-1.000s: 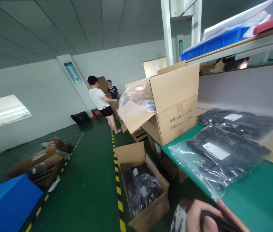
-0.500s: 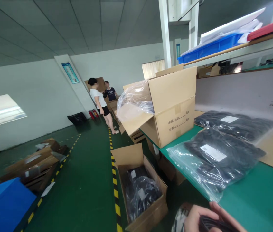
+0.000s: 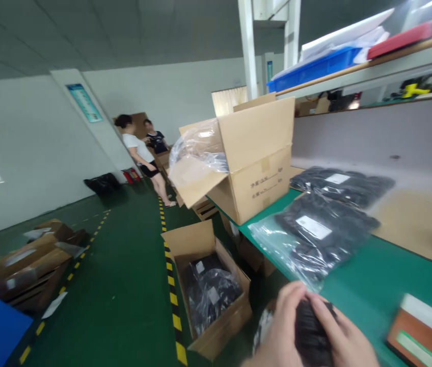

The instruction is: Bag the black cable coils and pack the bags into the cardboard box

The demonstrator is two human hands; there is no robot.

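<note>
At the lower right, my left hand (image 3: pixel 282 329) and my right hand (image 3: pixel 344 329) are closed around a black cable bundle (image 3: pixel 311 334), one on each side. The bundle is partly covered by my fingers and a little blurred. Just beyond my fingertips lies a clear plastic bag (image 3: pixel 325 239) of black coiled items with a white label, flat on the green tabletop (image 3: pixel 353 295). Behind it is a second clear bag (image 3: pixel 348 186) of the same kind, also labelled.
A large open carton (image 3: pixel 262 158) with plastic lining stands on the table's far end. On the floor, another open carton (image 3: pixel 221 336) holds bagged black items. An orange-and-white box (image 3: pixel 426 331) lies at right. A shelf (image 3: pixel 410 63) overhangs the table. Two people (image 3: pixel 139 150) stand far back.
My view has swung to the right, bringing the orange-and-white box in. My hands and the black bundle have risen further into view, with both hands now showing around it.
</note>
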